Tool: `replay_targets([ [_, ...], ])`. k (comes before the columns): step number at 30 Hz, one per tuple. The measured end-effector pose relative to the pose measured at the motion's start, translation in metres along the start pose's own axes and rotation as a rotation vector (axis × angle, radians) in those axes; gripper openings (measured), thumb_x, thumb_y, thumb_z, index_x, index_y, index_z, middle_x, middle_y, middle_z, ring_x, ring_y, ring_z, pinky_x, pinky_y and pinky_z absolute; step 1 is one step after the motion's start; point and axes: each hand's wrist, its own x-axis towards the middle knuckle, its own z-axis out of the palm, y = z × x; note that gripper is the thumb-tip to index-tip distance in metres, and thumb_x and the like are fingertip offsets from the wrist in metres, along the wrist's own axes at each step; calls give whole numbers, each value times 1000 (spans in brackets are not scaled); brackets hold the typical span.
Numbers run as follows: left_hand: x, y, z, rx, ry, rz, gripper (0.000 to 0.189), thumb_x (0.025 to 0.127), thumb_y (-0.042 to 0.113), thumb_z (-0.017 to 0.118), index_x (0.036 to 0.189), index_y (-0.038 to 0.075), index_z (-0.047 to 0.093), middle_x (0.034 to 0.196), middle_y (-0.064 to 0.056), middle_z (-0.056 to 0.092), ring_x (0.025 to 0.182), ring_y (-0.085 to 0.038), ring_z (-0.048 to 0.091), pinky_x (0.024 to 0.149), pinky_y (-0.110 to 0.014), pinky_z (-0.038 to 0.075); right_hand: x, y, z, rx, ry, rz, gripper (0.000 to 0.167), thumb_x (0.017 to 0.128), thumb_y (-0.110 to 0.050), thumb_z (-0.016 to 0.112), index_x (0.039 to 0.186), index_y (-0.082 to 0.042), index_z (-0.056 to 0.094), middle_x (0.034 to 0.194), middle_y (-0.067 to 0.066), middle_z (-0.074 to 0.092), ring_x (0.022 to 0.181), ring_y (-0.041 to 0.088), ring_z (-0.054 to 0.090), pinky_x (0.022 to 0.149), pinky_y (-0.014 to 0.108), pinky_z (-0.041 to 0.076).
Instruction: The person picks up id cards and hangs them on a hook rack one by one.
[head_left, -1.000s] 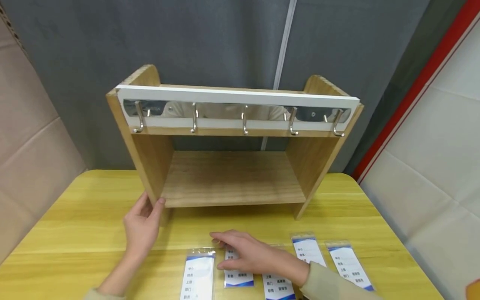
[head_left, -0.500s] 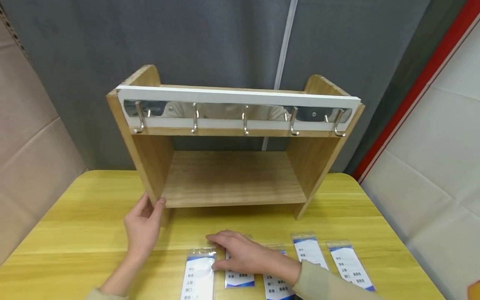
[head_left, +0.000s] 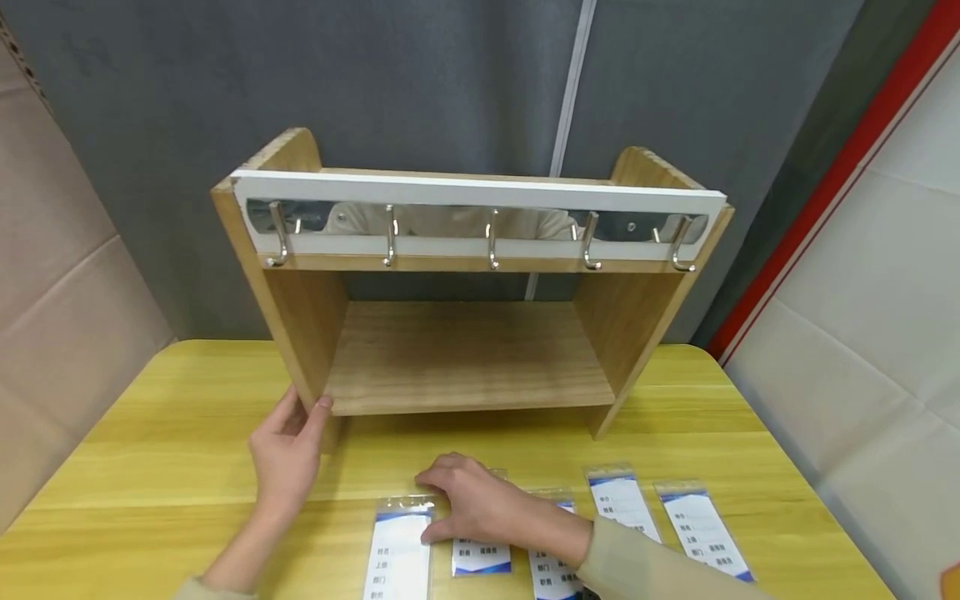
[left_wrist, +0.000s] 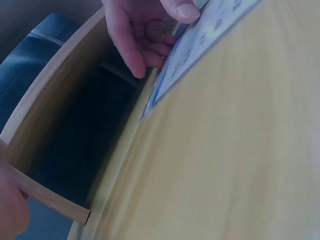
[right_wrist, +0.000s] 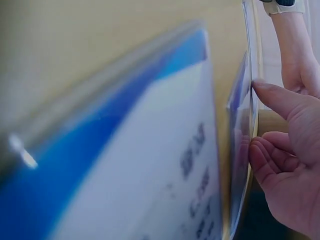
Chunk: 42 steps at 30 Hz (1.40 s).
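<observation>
My left hand (head_left: 285, 454) grips the lower front edge of a wooden shelf's (head_left: 465, 358) left side panel, thumb in front. Below the shelf, my right hand (head_left: 480, 504) reaches across the clear-sleeved name badges, fingers bent and thumb apart. Its thumb is at the right edge of the leftmost badge (head_left: 397, 554). A second badge (head_left: 482, 557) and a third badge (head_left: 551, 575) lie partly hidden under this hand and forearm. In the right wrist view, the thumb and fingers (right_wrist: 270, 160) touch or nearly touch a badge edge, and another badge (right_wrist: 145, 165) looms close and blurred.
Two more badges, a fourth (head_left: 622, 504) and a fifth (head_left: 705, 533), lie to the right on the yellow wood-grain table (head_left: 150, 467). Across the shelf's top front runs a white hook rail (head_left: 442, 247) with several metal hooks. A grey curtain (head_left: 450, 83) hangs behind.
My right hand has shifted slightly left, bringing its thumb to the leftmost badge's edge, and its fingers have bent more. My left hand keeps its grip on the shelf.
</observation>
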Motion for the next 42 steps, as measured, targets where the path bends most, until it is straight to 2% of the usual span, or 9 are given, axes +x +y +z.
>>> replay_targets([
  [7, 1, 1, 0, -37, -10, -50, 45, 96, -6, 66, 140, 3, 59, 135, -24, 60, 106, 4, 66, 91, -19, 57, 6, -3, -2, -8, -12, 36, 60, 77, -34, 93, 126, -8, 71, 113, -4, 71, 102, 3, 62, 89, 11, 55],
  [13, 3, -1, -3, -47, -21, -60, 46, 95, -6, 68, 139, 3, 60, 135, -26, 59, 105, 5, 66, 91, -18, 56, 9, -12, -2, 11, -15, 134, 56, 74, -26, 95, 122, -9, 73, 107, -6, 71, 96, 1, 62, 84, 12, 57],
  [18, 4, -1, -1, -51, -19, -52, 45, 95, -8, 67, 139, 1, 60, 134, -25, 60, 105, 3, 67, 91, -20, 57, 8, -18, -2, -1, 2, 170, 54, 72, -20, 95, 119, -7, 74, 105, -4, 71, 92, 2, 61, 82, 13, 58],
  [24, 3, 1, -2, -13, -14, -39, 44, 95, -6, 67, 138, 3, 61, 131, -25, 62, 103, 4, 67, 90, -17, 57, 8, -22, -1, -3, 4, 189, 51, 73, -18, 93, 119, -7, 74, 108, -3, 71, 94, 5, 62, 83, 16, 59],
  [31, 3, 2, -4, -26, -11, -58, 46, 94, -7, 68, 138, 4, 61, 132, -26, 61, 102, 5, 67, 89, -16, 57, 6, -22, 0, 35, -5, 191, 51, 76, -17, 92, 123, -7, 73, 115, -1, 70, 108, 11, 63, 87, 19, 60],
  [37, 4, 2, -2, -29, -4, -52, 46, 94, -8, 67, 138, 3, 61, 132, -25, 61, 102, 4, 67, 89, -17, 58, 6, -21, 1, 56, 0, 183, 54, 77, -15, 91, 126, -6, 70, 115, -1, 69, 104, 8, 63, 86, 17, 59],
  [42, 3, 1, -2, -36, -2, -44, 46, 94, -8, 67, 138, 3, 61, 132, -26, 61, 102, 3, 68, 88, -18, 58, 5, -21, 2, 100, 3, 196, 54, 77, -11, 91, 126, -4, 69, 109, -3, 68, 96, 3, 60, 81, 14, 57],
])
